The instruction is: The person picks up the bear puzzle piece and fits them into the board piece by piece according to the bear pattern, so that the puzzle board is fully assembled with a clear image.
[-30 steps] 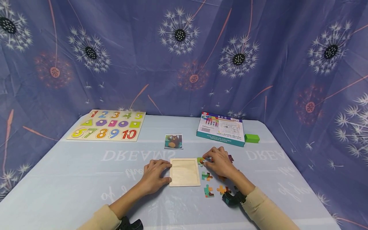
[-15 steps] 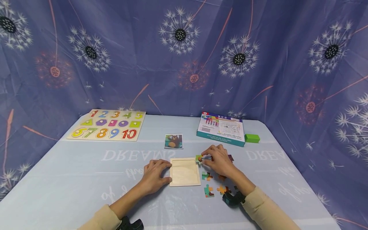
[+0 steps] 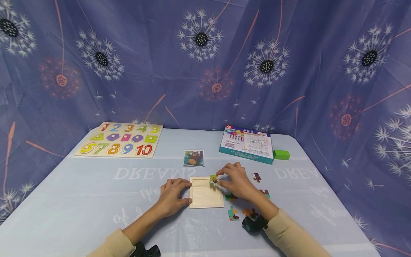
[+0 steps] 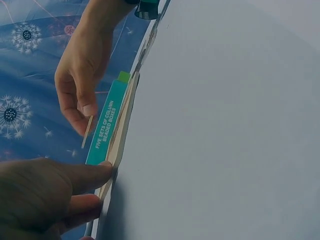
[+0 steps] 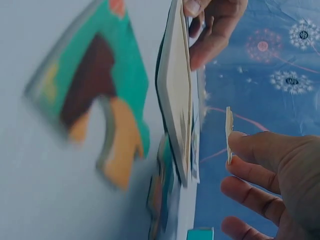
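A square wooden tray (image 3: 205, 195) with a raised rim lies on the table, nothing in it. My left hand (image 3: 173, 198) touches its left edge with thumb and fingers. Between thumb and fingertips my right hand (image 3: 239, 182) pinches a green puzzle piece (image 3: 213, 179), over the tray's upper right corner; in the right wrist view the pinched piece (image 5: 229, 135) is seen edge-on, raised above the tray (image 5: 175, 85). Several loose puzzle pieces (image 3: 233, 213) lie right of the tray, some partly hidden under my right hand and forearm.
A picture card with a bear (image 3: 194, 158) lies behind the tray. A number board (image 3: 118, 140) is at the back left. At the back right are a teal-edged box (image 3: 246, 144) and a green block (image 3: 281, 154). A patterned curtain hangs behind the table.
My right hand has moved left with the green piece, from beside the tray to over its corner. More loose pieces at the right are uncovered. My left hand has stayed in place.
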Demonstrator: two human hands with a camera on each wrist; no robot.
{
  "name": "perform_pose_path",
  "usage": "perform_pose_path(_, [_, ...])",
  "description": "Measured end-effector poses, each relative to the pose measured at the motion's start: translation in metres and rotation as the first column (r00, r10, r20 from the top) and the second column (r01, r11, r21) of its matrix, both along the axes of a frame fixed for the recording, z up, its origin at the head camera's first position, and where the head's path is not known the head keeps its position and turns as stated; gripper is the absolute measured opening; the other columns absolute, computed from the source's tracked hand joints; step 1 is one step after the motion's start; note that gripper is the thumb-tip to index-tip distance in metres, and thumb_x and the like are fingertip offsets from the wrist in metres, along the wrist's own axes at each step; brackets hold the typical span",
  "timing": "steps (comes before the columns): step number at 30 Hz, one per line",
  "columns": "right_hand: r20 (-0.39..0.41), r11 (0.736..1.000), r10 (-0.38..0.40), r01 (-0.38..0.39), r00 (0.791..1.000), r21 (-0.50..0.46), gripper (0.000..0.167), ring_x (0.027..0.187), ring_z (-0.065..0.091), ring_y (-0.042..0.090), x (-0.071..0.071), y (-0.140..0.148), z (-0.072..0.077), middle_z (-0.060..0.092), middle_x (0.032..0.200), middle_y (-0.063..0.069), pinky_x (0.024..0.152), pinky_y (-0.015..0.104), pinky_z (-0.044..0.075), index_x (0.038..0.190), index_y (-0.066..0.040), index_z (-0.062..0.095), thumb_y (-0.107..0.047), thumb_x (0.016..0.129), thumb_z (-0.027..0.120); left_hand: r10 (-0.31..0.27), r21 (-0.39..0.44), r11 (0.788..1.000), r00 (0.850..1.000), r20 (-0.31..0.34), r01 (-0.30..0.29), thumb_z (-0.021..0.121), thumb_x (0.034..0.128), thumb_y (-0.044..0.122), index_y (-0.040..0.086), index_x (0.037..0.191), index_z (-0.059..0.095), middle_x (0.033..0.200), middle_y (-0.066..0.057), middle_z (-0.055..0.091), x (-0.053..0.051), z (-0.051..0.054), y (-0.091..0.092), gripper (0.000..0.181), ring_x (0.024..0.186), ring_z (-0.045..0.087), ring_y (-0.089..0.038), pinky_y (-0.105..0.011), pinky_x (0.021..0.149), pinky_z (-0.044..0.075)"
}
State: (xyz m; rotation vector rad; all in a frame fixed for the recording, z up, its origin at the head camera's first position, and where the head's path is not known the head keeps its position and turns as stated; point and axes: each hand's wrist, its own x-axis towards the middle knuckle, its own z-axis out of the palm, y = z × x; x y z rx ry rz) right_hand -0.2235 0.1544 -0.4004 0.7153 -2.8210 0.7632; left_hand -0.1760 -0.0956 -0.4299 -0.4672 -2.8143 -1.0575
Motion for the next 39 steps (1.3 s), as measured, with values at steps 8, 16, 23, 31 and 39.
perform_pose_path(8, [-0.029, 0.999, 0.021, -0.020, 0.999, 0.026, 0.022, 0.095, 0.044, 0.020, 0.001, -0.017, -0.002, 0.062, 0.100, -0.002, 0.082, 0.039, 0.030, 0.102, -0.019, 0.071, -0.024, 0.081, 0.071, 0.005, 0.010, 1.000, 1.000, 0.005, -0.005, 0.077, 0.0725, 0.016, 0.009, 0.113, 0.065, 0.120, -0.002, 0.061, -0.001, -0.001, -0.001, 0.042, 0.114, 0.042, -0.027, -0.054, 0.093, 0.023])
perform_pose_path(16, [-0.009, 0.999, 0.021, -0.021, 1.000, 0.043, 0.023, 0.094, 0.045, 0.018, 0.000, -0.030, -0.004, 0.062, 0.099, -0.003, 0.079, 0.034, 0.029, 0.101, -0.019, 0.071, -0.028, 0.080, 0.072, 0.002, 0.005, 1.000, 1.000, 0.011, -0.002, 0.076, 0.0729, 0.016, 0.010, 0.112, 0.065, 0.120, -0.003, 0.061, 0.000, -0.001, -0.001, 0.041, 0.113, 0.043, -0.026, -0.054, 0.093, 0.024])
perform_pose_path(23, [0.013, 0.999, 0.030, -0.030, 0.999, 0.041, 0.025, 0.093, 0.043, 0.016, -0.001, -0.039, -0.005, 0.063, 0.101, -0.003, 0.080, 0.035, 0.029, 0.102, -0.018, 0.071, -0.030, 0.080, 0.072, -0.008, 0.029, 1.000, 1.000, 0.016, 0.008, 0.075, 0.0739, 0.016, 0.010, 0.113, 0.064, 0.121, -0.002, 0.060, -0.001, -0.001, -0.001, 0.041, 0.115, 0.042, -0.027, -0.053, 0.094, 0.023])
perform_pose_path(31, [0.033, 0.996, 0.036, -0.038, 0.999, 0.085, 0.025, 0.092, 0.042, 0.017, -0.004, -0.046, -0.008, 0.063, 0.100, -0.002, 0.079, 0.036, 0.030, 0.101, -0.017, 0.071, -0.029, 0.079, 0.071, -0.004, 0.028, 1.000, 1.000, 0.009, 0.004, 0.076, 0.0733, 0.016, 0.010, 0.113, 0.065, 0.120, -0.002, 0.061, -0.001, -0.001, -0.001, 0.041, 0.114, 0.043, -0.026, -0.053, 0.093, 0.024])
perform_pose_path(39, [0.057, 0.993, 0.040, -0.046, 0.998, 0.112, 0.025, 0.093, 0.043, 0.018, -0.007, -0.052, -0.014, 0.063, 0.103, -0.001, 0.080, 0.036, 0.030, 0.102, -0.018, 0.071, -0.031, 0.080, 0.071, -0.004, 0.025, 1.000, 1.000, 0.004, 0.004, 0.076, 0.0731, 0.015, 0.010, 0.112, 0.065, 0.120, -0.002, 0.061, 0.001, -0.001, -0.002, 0.041, 0.114, 0.043, -0.025, -0.054, 0.094, 0.024])
